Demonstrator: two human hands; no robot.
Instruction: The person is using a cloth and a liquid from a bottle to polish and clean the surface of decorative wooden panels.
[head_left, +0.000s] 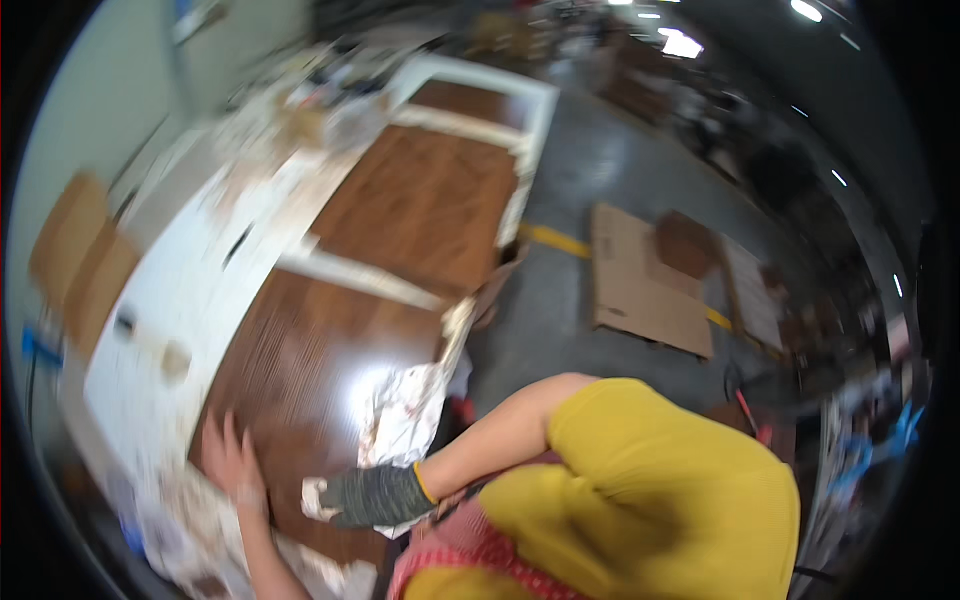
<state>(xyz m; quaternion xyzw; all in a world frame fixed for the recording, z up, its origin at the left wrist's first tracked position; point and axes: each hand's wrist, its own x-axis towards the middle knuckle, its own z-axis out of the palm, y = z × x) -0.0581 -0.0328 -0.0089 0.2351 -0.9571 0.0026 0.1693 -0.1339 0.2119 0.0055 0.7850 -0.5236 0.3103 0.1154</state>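
I judge I am mid-wipe on the brown door panel (400,215) lying across the surface, bare left hand (232,458) spread flat on it, gloved right hand (372,497) closed on a white rag (318,497), so steady pressure comes next.

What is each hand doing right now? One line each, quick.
Left hand: bare, open, fingers spread flat on the brown panel.
Right hand: gloved, on the panel; grip cannot be told.

Door panel (400,215) lies flat on workbench (170,300), running from 6 toward 12 o'clock. L hand (232,462) rests on panel's near end at 7 o'clock; R hand (365,497) just beside it, w/ crumpled cloth (405,415) behind. Cardboard sheets (645,285) on floor at 2 o'clock.
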